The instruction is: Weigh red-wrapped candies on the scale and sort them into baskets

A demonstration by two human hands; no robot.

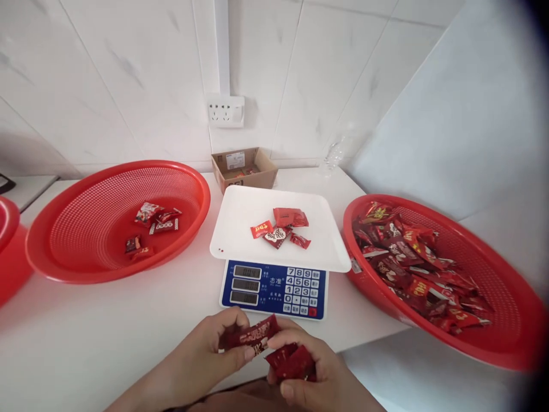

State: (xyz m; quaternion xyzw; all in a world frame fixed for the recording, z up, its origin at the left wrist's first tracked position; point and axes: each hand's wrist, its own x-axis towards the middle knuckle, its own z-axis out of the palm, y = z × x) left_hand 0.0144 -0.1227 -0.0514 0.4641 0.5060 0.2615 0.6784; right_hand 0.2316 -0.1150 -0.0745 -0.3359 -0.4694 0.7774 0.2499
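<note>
My left hand (210, 352) pinches one red candy packet (253, 335) near the table's front edge, just below the scale's keypad. My right hand (309, 375) is closed around a small bunch of red candy packets (289, 360) and its fingertips touch the packet in the left hand. The electronic scale (274, 286) stands straight ahead with a white weighing tray (240, 214) holding several red candy packets (281, 228). The right red basket (506, 343) holds a heap of candy packets (412, 269). The left red basket (86, 229) holds several packets (154, 223).
A small open cardboard box (244, 167) sits behind the scale against the tiled wall, under a wall socket (226, 111). A clear plastic bottle (334, 154) stands at the back right. Part of another red basket (8, 246) shows at the far left edge.
</note>
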